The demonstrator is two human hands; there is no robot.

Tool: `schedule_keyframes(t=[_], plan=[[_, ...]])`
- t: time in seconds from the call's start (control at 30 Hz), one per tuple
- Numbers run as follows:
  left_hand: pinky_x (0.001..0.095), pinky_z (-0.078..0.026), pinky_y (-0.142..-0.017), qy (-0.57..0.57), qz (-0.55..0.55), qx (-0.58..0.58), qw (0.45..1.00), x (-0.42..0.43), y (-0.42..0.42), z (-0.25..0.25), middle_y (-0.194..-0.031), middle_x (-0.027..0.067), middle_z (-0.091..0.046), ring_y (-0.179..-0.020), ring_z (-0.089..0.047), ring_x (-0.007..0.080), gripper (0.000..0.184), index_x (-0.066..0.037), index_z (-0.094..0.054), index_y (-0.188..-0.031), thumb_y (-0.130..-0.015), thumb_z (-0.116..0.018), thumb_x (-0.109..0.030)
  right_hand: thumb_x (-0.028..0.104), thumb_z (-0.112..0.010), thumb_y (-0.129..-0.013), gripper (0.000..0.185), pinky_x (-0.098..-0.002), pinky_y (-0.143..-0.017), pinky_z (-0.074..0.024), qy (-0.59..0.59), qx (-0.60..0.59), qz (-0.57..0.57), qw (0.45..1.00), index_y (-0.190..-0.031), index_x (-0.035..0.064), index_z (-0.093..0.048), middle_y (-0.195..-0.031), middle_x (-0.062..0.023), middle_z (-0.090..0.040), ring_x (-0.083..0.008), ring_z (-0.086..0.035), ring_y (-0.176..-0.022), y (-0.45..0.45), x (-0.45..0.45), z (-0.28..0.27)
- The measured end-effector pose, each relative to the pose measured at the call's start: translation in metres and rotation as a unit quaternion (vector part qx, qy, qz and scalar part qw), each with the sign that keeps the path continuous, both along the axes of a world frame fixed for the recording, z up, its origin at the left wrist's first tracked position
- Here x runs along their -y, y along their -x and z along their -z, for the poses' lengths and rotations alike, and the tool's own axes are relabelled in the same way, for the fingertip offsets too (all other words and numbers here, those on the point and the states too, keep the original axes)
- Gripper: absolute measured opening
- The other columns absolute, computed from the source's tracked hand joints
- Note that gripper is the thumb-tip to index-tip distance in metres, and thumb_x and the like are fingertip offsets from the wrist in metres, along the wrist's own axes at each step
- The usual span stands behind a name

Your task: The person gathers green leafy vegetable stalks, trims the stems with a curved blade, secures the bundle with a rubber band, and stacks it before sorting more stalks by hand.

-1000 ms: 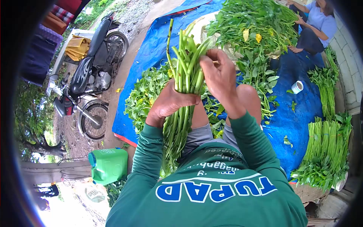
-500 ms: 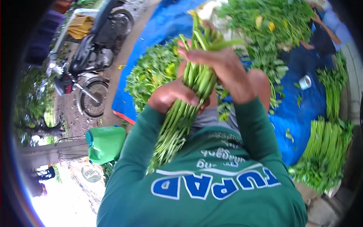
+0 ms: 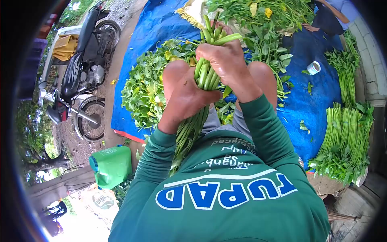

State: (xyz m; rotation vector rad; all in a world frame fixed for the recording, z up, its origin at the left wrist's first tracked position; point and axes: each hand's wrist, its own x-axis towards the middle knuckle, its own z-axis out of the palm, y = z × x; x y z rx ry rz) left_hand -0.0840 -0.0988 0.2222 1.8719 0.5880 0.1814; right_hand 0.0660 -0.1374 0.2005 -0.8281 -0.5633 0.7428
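Observation:
A bundle of green stems [image 3: 207,75] stands upright before my chest, its cut ends at the top and its lower part running down beside my left forearm. My left hand [image 3: 188,99] is wrapped round the middle of the bundle. Higher up, my right hand [image 3: 230,60] is closed round the same stems, just below their cut ends. Some thick stem ends poke out above my right hand. Loose leafy greens [image 3: 141,86] lie beyond my knees on the blue tarp [image 3: 303,93].
A large heap of greens [image 3: 258,14] lies at the top, near a seated person [image 3: 328,22]. Tied bundles [image 3: 344,139] and a white cup [image 3: 313,67] are at the right. A green jug [image 3: 111,166] and a motorcycle [image 3: 82,72] are at the left.
My right hand has gone from touching the side of the upper stems to being closed round them. The bundle, tilted half a second ago, is more upright now. The camera view has shifted.

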Motion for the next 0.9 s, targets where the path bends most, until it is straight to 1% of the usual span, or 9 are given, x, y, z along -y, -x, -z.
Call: schedule_keyframes(t=[0.2,0.23,0.27,0.37,0.47,0.6,0.7,0.77,0.9], plan=[[0.0331,-0.054,-0.087,0.173,-0.007,0.018,0.985,-0.042,0.024,-0.015,-0.104,0.0057,-0.071,-0.098,-0.067,0.0175,0.051,0.000,-0.066,-0.121,-0.074,-0.085,-0.008,0.013,-0.091,-0.083,0.101,-0.0290,-0.075,-0.0596,-0.006,0.045,-0.076,0.996,-0.153,-0.0152,-0.025,-0.103,-0.0096,-0.072,-0.0177,-0.073,-0.086,0.006,-0.007,-0.034],[0.0329,-0.054,-0.088,0.205,-0.025,0.010,0.978,-0.049,0.034,-0.024,-0.104,0.0060,-0.072,-0.098,-0.068,0.0175,0.052,0.000,-0.066,-0.121,-0.074,-0.085,-0.008,0.019,-0.085,-0.092,0.091,-0.0298,-0.089,-0.0594,0.004,0.072,-0.108,0.991,-0.158,-0.0118,-0.030,-0.123,-0.0148,-0.072,-0.0208,-0.074,-0.104,-0.001,-0.003,-0.029],[0.0333,-0.056,-0.089,0.185,-0.050,0.053,0.980,-0.057,0.044,-0.038,-0.104,0.0081,-0.073,-0.098,-0.070,0.0182,0.053,0.001,-0.067,-0.122,-0.072,-0.086,-0.006,0.020,-0.081,-0.095,0.079,-0.0312,-0.095,-0.0575,0.068,0.157,-0.062,0.983,-0.156,-0.0086,-0.039,-0.132,-0.0155,-0.069,-0.0215,-0.071,-0.114,-0.010,0.005,-0.028],[0.0358,-0.058,-0.087,0.055,-0.037,0.147,0.987,-0.137,0.110,-0.061,-0.101,0.0131,-0.074,-0.095,-0.072,0.0216,0.046,0.001,-0.068,-0.121,-0.085,-0.078,-0.025,0.021,-0.072,-0.101,0.049,-0.0355,-0.106,-0.0541,0.104,0.166,-0.038,0.980,-0.144,-0.0005,-0.062,-0.148,-0.0161,-0.060,-0.0228,-0.063,-0.132,-0.033,0.055,-0.048],[0.0393,-0.060,-0.088,-0.018,-0.101,0.261,0.960,-0.202,0.167,-0.133,-0.098,0.0172,-0.075,-0.096,-0.073,0.0269,0.041,0.003,-0.069,-0.114,-0.090,-0.070,-0.030,0.025,-0.069,-0.104,0.044,-0.0329,-0.099,-0.0555,0.258,0.146,0.003,0.955,-0.139,-0.0022,-0.065,-0.124,-0.0107,-0.073,-0.0193,-0.071,-0.112,-0.093,0.104,-0.005],[0.0432,-0.061,-0.091,-0.117,-0.180,0.422,0.881,-0.237,0.211,-0.186,-0.101,0.0209,-0.075,-0.096,-0.073,0.0308,0.040,0.006,-0.068,-0.112,-0.089,-0.070,-0.027,0.030,-0.073,-0.101,0.045,-0.0314,-0.091,-0.0549,0.304,0.130,0.137,0.934,-0.136,0.0016,-0.067,-0.114,-0.0054,-0.071,-0.0143,-0.067,-0.101,-0.143,0.173,0.060],[0.0425,-0.058,-0.094,-0.172,-0.208,0.410,0.871,-0.243,0.229,-0.207,-0.103,0.0210,-0.075,-0.099,-0.072,0.0304,0.038,0.005,-0.069,-0.112,-0.089,-0.070,-0.025,0.033,-0.074,-0.101,0.046,-0.0308,-0.088,-0.0543,0.371,0.098,0.173,0.907,-0.137,0.0044,-0.068,-0.112,-0.0034,-0.071,-0.0121,-0.067,-0.099,-0.164,0.216,0.103],[0.0424,-0.052,-0.106,-0.251,-0.332,0.357,0.837,-0.260,0.261,-0.209,-0.118,0.0177,-0.073,-0.117,-0.068,0.0298,0.053,0.004,-0.067,-0.129,-0.090,-0.072,-0.031,0.036,-0.075,-0.101,0.048,-0.0294,-0.085,-0.0536,0.433,0.096,0.188,0.876,-0.138,0.0060,-0.068,-0.108,-0.0004,-0.070,-0.0101,-0.066,-0.095,-0.164,0.260,0.140],[0.0422,-0.055,-0.100,-0.253,-0.387,0.180,0.868,-0.295,0.291,-0.157,-0.116,0.0171,-0.072,-0.110,-0.069,0.0295,0.055,0.004,-0.063,-0.132,-0.087,-0.073,-0.026,0.026,-0.072,-0.104,0.034,-0.0286,-0.086,-0.0595,0.411,0.053,0.203,0.887,-0.127,0.0020,-0.073,-0.112,-0.0070,-0.075,-0.0151,-0.073,-0.099,-0.117,0.316,0.152]])
